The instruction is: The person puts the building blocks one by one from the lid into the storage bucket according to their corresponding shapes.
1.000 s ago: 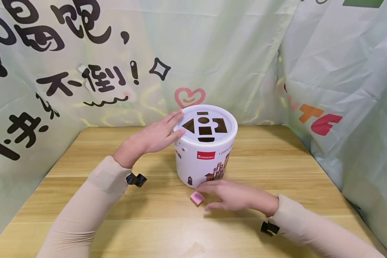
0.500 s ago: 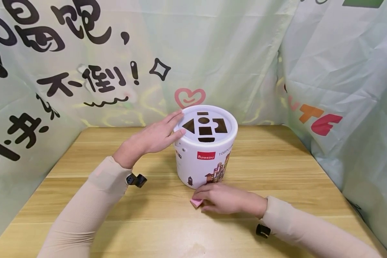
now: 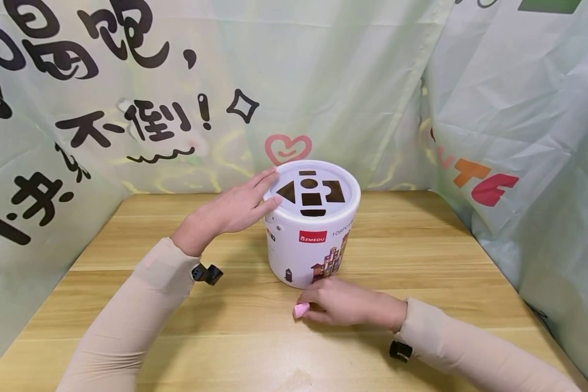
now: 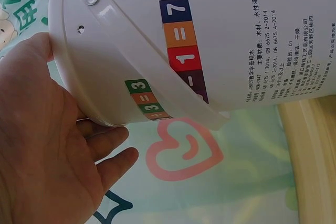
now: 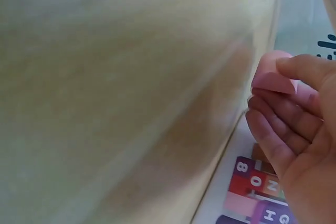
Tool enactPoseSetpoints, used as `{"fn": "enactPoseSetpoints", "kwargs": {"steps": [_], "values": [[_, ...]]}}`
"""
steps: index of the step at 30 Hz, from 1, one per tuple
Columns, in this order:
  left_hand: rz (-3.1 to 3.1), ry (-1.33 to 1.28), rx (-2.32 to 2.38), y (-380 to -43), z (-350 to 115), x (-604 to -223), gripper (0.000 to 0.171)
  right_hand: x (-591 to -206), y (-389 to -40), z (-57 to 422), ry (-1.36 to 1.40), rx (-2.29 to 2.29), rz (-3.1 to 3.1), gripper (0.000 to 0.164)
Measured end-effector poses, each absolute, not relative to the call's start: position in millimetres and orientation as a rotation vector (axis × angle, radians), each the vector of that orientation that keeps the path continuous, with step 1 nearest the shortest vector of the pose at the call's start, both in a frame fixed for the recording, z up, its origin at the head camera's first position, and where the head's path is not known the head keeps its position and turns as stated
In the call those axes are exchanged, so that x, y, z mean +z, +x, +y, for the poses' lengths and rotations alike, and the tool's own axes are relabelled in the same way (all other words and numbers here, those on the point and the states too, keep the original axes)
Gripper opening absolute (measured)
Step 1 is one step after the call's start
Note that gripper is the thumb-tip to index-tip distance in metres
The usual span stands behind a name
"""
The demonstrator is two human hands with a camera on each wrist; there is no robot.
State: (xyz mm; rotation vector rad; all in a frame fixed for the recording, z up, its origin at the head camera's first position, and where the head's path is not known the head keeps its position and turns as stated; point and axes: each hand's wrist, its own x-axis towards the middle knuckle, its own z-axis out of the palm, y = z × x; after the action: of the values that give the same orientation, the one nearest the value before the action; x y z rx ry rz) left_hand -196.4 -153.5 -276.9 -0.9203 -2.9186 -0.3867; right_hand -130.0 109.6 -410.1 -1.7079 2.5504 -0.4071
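Note:
A white toy-block bucket [image 3: 294, 250] stands upright on the wooden table. Its lid [image 3: 294, 208] has cut-outs of several shapes, among them a triangle, a circle and a square. My left hand [image 3: 240, 207] rests against the left side of the rim, fingers extended; the left wrist view shows that hand [image 4: 58, 140] beside the bucket's white carrying handle [image 4: 142, 56]. At the bucket's front foot my right hand [image 3: 338, 302] pinches a small pink half-round block [image 3: 301, 310] between thumb and fingers. The right wrist view shows the pink block's curved side [image 5: 274, 61] under the thumb.
The wooden table [image 3: 215, 348] extends around the bucket on all sides. Printed fabric curtains [image 3: 343, 81] hang behind it and along both sides. A small dark camera [image 3: 207, 274] sits on the left wrist, another camera [image 3: 400, 351] on the right.
My right hand has moved left to the pink block, closed its fingers on it and turned it. The left hand stays on the rim and the bucket has not moved.

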Motion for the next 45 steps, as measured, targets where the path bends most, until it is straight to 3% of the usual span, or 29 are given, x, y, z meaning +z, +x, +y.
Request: {"fn": "enactPoseSetpoints", "kwargs": {"steps": [16, 24, 45], "values": [[-2.924, -0.919, -0.383, -197.3, -154.2, -277.1, 0.073, -374.6, -134.7, 119.0, -1.498, -0.823, 2.462, 0.015], [-2.914, -0.916, -0.384, -196.7, -154.0, -276.3, 0.072, -356.0, -134.7, 125.8, -1.472, -0.998, 2.385, 0.034], [-2.914, -0.917, -0.386, -197.2, -153.2, -278.4, 0.072, -309.1, -132.7, 138.0, -1.443, -1.267, 2.244, 0.025]]}}
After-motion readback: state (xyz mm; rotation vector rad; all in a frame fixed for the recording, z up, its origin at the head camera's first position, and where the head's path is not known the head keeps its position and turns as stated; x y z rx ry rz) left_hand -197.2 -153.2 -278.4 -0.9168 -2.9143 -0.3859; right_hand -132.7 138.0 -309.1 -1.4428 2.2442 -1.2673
